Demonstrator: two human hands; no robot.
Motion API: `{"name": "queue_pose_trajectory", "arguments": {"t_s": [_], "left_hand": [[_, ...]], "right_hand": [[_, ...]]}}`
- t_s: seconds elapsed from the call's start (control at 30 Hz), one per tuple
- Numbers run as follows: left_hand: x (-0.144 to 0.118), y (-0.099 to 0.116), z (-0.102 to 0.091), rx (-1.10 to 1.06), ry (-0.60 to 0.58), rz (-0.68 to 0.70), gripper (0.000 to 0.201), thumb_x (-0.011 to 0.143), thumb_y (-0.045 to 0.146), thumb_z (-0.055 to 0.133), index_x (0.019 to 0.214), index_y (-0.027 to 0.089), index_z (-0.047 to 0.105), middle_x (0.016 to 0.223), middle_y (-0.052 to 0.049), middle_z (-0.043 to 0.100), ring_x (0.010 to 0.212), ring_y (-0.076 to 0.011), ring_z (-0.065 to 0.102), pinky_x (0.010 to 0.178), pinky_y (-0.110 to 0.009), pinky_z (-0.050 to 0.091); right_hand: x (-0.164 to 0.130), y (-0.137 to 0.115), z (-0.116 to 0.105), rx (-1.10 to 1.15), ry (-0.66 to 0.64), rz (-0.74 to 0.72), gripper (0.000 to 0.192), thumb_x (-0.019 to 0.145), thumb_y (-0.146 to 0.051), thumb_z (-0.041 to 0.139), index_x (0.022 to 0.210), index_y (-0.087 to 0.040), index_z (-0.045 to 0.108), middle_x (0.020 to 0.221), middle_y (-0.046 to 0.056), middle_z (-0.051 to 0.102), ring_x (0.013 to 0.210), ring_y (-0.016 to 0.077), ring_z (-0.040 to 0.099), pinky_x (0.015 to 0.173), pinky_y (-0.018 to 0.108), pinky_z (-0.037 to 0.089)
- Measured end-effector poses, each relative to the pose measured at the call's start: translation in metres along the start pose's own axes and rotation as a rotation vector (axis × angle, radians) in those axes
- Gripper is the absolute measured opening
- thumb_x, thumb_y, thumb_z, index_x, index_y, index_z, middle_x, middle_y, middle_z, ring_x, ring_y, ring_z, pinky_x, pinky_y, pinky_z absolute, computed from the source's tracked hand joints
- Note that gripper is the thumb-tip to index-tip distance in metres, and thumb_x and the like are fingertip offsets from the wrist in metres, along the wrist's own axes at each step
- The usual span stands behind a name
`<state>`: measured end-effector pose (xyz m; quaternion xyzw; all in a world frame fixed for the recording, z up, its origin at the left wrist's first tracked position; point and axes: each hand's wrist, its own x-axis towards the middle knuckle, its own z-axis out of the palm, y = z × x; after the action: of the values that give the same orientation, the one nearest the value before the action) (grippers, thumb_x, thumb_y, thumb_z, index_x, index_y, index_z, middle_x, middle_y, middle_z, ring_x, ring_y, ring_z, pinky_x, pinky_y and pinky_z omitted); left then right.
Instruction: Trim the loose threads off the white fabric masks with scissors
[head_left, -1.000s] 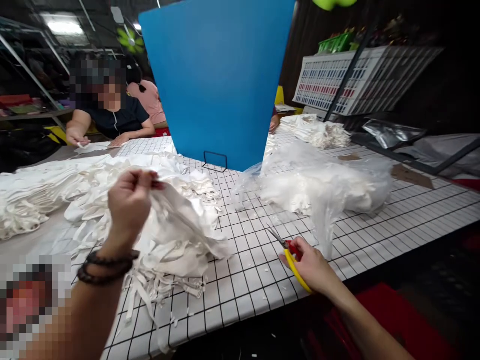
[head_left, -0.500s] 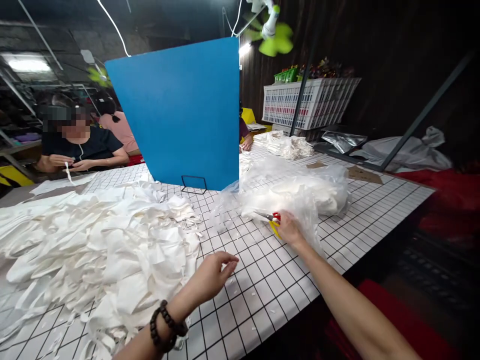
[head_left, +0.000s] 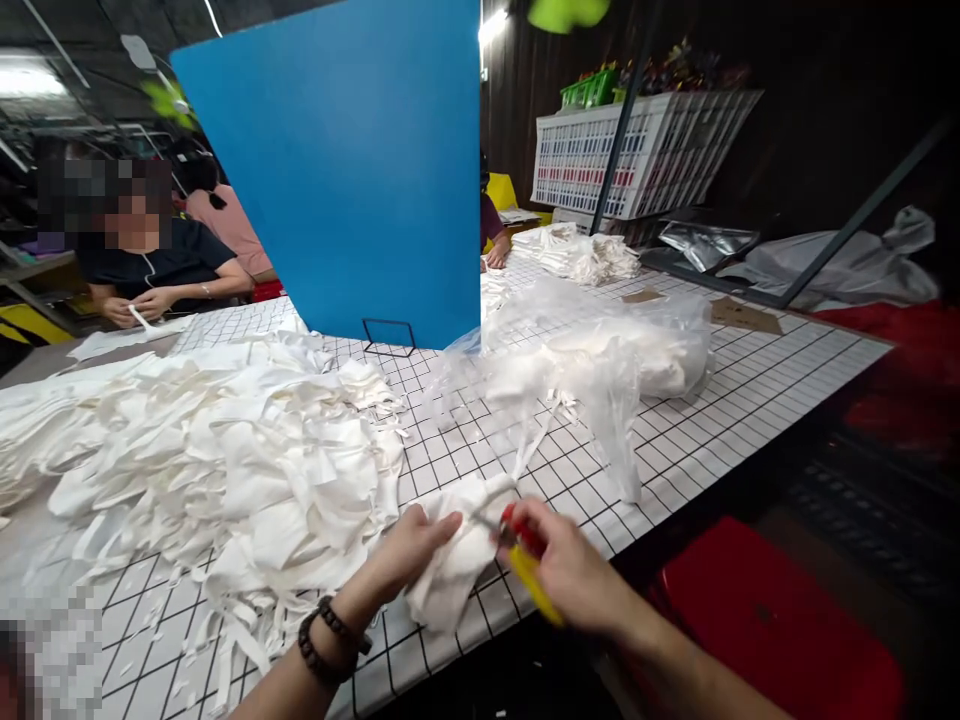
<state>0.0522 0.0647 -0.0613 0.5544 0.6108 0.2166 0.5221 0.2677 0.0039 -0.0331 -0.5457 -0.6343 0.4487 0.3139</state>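
Your left hand pinches the white cloth piece at the near table edge; your right hand grips the scissors, fingers closed around them. Keep the cloth stretched and cut close, away from your fingertips

Materials and finishes. White piece: soft matt cloth, creased, pinched by the left hand. Scissors: glossy red and yellow plastic handles with a metal blade, blurred, in the right hand. Heap: the same matt white cloth, with frayed strips. Bag: thin, clear, glossy plastic film, wrinkled. Tabletop: smooth white surface with a black grid. Divider: smooth, matt blue board. Crate: white plastic lattice.
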Motion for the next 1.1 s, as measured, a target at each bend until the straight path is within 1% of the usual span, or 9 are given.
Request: {"name": "queue_pose_trajectory", "arguments": {"t_s": [0.07,0.13,0.3,0.57,0.77,0.83,0.97,1.03,1.1], "left_hand": [[-0.003,-0.010,-0.021,0.162,0.088,-0.022,0.043,0.066,0.057,0.070,0.066,0.017,0.055,0.063,-0.003,0.060,0.061,-0.0204,0.055,0.052,-0.027,0.036],[-0.003,-0.016,-0.036,0.301,0.138,-0.002,0.043,0.066,0.059,0.068,0.065,0.018,0.055,0.066,-0.004,0.062,0.064,-0.0215,0.055,0.054,-0.027,0.036],[0.006,-0.014,-0.046,0.240,0.116,0.193,0.045,0.079,0.061,0.054,0.068,0.017,0.057,0.064,-0.003,0.061,0.065,-0.0207,0.055,0.056,-0.027,0.038],[0.052,0.020,-0.057,0.273,0.367,0.347,0.037,0.085,0.051,0.050,0.071,0.017,0.056,0.068,-0.004,0.059,0.066,-0.0207,0.056,0.061,-0.030,0.043],[0.042,0.031,-0.038,0.332,0.609,0.478,0.038,0.084,0.035,0.057,0.113,0.011,0.058,0.117,-0.018,0.053,0.112,-0.0318,0.051,0.094,-0.045,0.041],[0.022,0.028,-0.017,0.251,0.495,0.469,0.035,0.087,0.039,0.053,0.107,0.013,0.063,0.107,-0.015,0.059,0.098,-0.0275,0.057,0.085,-0.041,0.046],[-0.010,0.017,0.033,-0.207,-0.108,0.183,0.047,0.087,0.055,0.050,0.092,0.012,0.069,0.076,-0.006,0.063,0.058,-0.0151,0.054,0.055,-0.028,0.045],[-0.018,0.014,0.053,-0.387,-0.156,0.152,0.050,0.086,0.057,0.051,0.096,0.011,0.070,0.066,-0.002,0.057,0.054,-0.0121,0.049,0.053,-0.025,0.042],[-0.023,0.012,0.065,-0.476,-0.063,0.188,0.049,0.085,0.057,0.054,0.095,0.012,0.071,0.062,0.001,0.052,0.051,-0.0093,0.043,0.052,-0.023,0.037]], "right_hand": [[0.021,0.017,-0.020,-0.193,0.183,0.082,0.013,0.083,-0.024,0.053,0.095,-0.022,0.052,0.071,-0.001,0.059,0.055,0.0141,0.050,0.049,0.024,0.035],[0.045,0.035,-0.034,-0.339,0.240,0.066,0.015,0.079,-0.021,0.055,0.093,-0.022,0.052,0.075,0.000,0.062,0.058,0.0156,0.052,0.051,0.025,0.034],[0.081,0.057,-0.036,-0.365,0.179,-0.042,0.012,0.076,-0.020,0.059,0.087,-0.022,0.054,0.084,0.001,0.065,0.074,0.0167,0.058,0.063,0.026,0.037],[0.085,0.053,-0.033,-0.241,0.072,-0.079,0.016,0.079,-0.028,0.060,0.091,-0.021,0.053,0.088,0.000,0.066,0.067,0.0144,0.055,0.060,0.026,0.040],[0.093,0.053,-0.025,-0.125,-0.005,-0.078,0.016,0.073,-0.025,0.065,0.085,-0.020,0.055,0.083,0.000,0.065,0.074,0.0156,0.057,0.066,0.028,0.043],[0.095,0.054,-0.025,-0.075,0.007,-0.044,0.020,0.071,-0.029,0.068,0.081,-0.019,0.053,0.081,0.000,0.063,0.071,0.0153,0.055,0.063,0.028,0.042],[0.085,0.043,-0.024,0.074,-0.020,0.017,0.034,0.070,-0.039,0.072,0.082,-0.019,0.047,0.077,0.000,0.061,0.065,0.0132,0.055,0.058,0.026,0.042],[0.072,0.031,-0.018,0.207,-0.056,0.052,0.038,0.069,-0.043,0.074,0.082,-0.019,0.047,0.074,-0.001,0.061,0.059,0.0108,0.053,0.052,0.023,0.039],[0.057,0.018,-0.010,0.383,-0.055,0.099,0.043,0.065,-0.043,0.079,0.080,-0.019,0.047,0.072,-0.002,0.060,0.054,0.0090,0.050,0.048,0.021,0.035]]}}
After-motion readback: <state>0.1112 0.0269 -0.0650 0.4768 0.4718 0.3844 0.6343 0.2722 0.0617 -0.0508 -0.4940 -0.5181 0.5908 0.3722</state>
